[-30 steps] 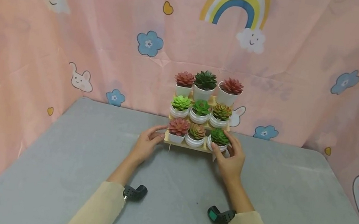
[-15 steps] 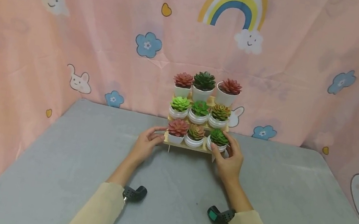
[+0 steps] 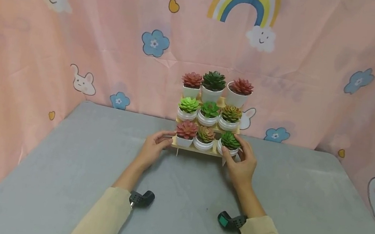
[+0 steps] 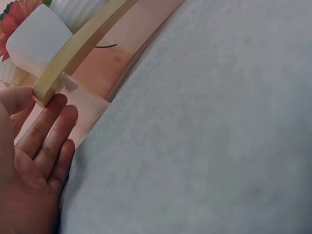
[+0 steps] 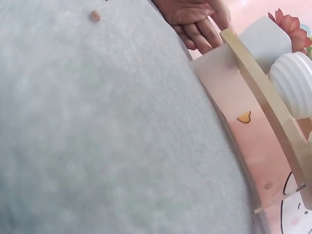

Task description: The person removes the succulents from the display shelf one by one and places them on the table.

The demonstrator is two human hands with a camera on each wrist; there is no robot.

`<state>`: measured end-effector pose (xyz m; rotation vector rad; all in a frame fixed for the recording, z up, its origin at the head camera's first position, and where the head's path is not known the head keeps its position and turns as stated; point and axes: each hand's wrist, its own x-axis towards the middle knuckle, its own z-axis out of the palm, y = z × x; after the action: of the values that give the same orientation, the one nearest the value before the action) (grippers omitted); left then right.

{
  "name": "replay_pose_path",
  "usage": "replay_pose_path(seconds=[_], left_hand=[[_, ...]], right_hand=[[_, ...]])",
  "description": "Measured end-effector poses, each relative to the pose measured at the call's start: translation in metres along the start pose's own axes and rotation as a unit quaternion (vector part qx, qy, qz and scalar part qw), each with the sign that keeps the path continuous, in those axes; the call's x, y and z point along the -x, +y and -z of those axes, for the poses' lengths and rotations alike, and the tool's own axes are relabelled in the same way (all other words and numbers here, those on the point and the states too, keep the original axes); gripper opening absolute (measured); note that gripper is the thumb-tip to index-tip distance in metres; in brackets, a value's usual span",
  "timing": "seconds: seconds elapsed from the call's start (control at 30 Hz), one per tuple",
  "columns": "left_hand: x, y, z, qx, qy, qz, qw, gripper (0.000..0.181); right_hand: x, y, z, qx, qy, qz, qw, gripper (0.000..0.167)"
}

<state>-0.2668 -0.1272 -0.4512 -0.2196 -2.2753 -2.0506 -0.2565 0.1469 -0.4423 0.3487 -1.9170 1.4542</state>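
Observation:
A three-tier wooden plant stand (image 3: 193,149) stands near the table's back, with potted artificial succulents on each tier. My left hand (image 3: 151,150) is at the left end of its lowest shelf. The left wrist view shows the thumb above and fingers below that shelf end (image 4: 46,87), pinching it. At the right end of the same shelf, my right hand (image 3: 243,167) grips a green succulent (image 3: 230,140) in a round white pot, thumb in front and fingers behind. Beside it sit an orange-green succulent (image 3: 205,134) and a pink one (image 3: 186,129). The right wrist view does not show my right hand.
The grey tabletop (image 3: 176,219) spreads in front of the stand. Close behind the stand hangs a pink printed curtain (image 3: 118,43). Above the lowest shelf are a middle row with a light green succulent (image 3: 188,105) and a top row with a dark green one (image 3: 214,80).
The head view has shifted slightly. My right hand and the green succulent's pot have moved a touch to the right on the shelf. The left hand keeps its place at the shelf end.

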Motion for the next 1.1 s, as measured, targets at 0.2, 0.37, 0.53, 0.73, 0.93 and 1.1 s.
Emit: replay_pose_path(seconds=[0.2,0.37,0.53,0.73,0.93,1.1], left_hand=[[-0.002,0.001,-0.001,0.01,0.001,0.001,0.9999,0.031],[-0.002,0.001,-0.001,0.006,0.001,-0.007,1.0,0.032],[-0.002,0.001,-0.001,0.004,0.003,-0.002,1.0,0.032],[-0.002,0.003,-0.001,0.001,0.002,-0.004,1.0,0.032],[0.0,0.001,0.001,-0.001,0.015,0.0,0.9999,0.03],[-0.002,-0.002,0.001,-0.009,0.005,0.005,0.9999,0.032]], right_hand=[[-0.002,-0.028,0.003,0.003,0.006,0.005,1.0,0.046],[-0.003,-0.032,0.004,0.01,0.011,-0.001,0.9999,0.046],[-0.005,-0.033,0.008,-0.001,0.02,0.012,0.9997,0.044],[-0.014,-0.037,0.016,-0.031,0.052,0.032,0.9977,0.044],[-0.022,-0.032,0.027,-0.017,0.08,0.022,0.9964,0.044],[-0.026,-0.022,0.036,0.017,0.098,0.011,0.9949,0.044]])
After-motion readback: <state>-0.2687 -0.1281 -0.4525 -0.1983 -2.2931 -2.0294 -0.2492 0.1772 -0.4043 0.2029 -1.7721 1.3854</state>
